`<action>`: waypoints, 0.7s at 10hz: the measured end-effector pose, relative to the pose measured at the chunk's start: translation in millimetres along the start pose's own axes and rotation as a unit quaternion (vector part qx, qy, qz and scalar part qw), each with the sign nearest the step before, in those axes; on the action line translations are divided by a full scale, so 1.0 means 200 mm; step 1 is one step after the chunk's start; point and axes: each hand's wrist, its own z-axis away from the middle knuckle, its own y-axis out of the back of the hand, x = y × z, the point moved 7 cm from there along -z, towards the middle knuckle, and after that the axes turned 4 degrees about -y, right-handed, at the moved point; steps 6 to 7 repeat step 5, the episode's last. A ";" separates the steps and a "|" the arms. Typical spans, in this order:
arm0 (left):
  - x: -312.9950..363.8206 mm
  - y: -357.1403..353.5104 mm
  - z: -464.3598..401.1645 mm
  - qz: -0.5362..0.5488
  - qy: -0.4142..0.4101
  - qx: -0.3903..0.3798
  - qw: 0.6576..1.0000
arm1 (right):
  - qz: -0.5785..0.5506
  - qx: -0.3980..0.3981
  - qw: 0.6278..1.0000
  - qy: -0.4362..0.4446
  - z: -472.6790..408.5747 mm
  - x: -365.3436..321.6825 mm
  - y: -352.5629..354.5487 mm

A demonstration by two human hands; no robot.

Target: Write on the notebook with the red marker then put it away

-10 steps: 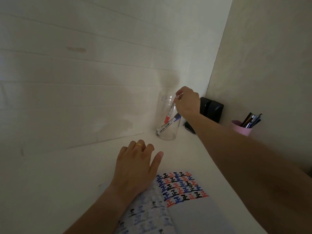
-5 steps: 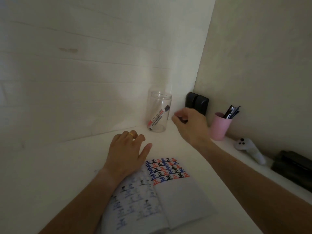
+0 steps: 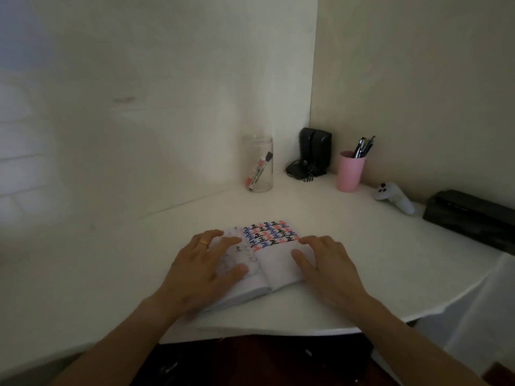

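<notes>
An open notebook (image 3: 274,257) lies on the white desk, its right page filled at the top with rows of red, blue and black marks. My left hand (image 3: 204,263) rests flat on the left page, a gold ring on one finger. My right hand (image 3: 327,263) lies flat on the right page's outer edge, fingers apart. Neither hand holds anything. The markers (image 3: 258,171) lean inside a clear jar (image 3: 257,164) at the back, well beyond both hands; one shows red on its barrel and a dark cap.
A black speaker pair (image 3: 313,153) stands in the corner. Right of it are a pink cup (image 3: 349,171) with pens, a white controller (image 3: 394,197) and a black box (image 3: 471,215). The desk's (image 3: 111,268) front edge curves just below the notebook.
My right hand left the jar, drew back toward me and settled open on the notebook's right page. My left hand slid further onto the left page. The view pulled back.
</notes>
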 end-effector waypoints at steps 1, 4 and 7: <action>-0.02 -0.07 0.05 0.043 0.022 0.004 0.999 | 0.092 0.015 0.995 0.025 0.03 -0.02 -0.06; -0.04 -0.06 0.04 0.100 0.041 0.011 0.994 | 0.093 0.015 0.995 0.018 0.03 -0.03 -0.06; -0.05 -0.04 0.04 0.115 0.056 0.016 0.992 | -0.051 0.055 0.997 -0.034 0.02 0.00 0.02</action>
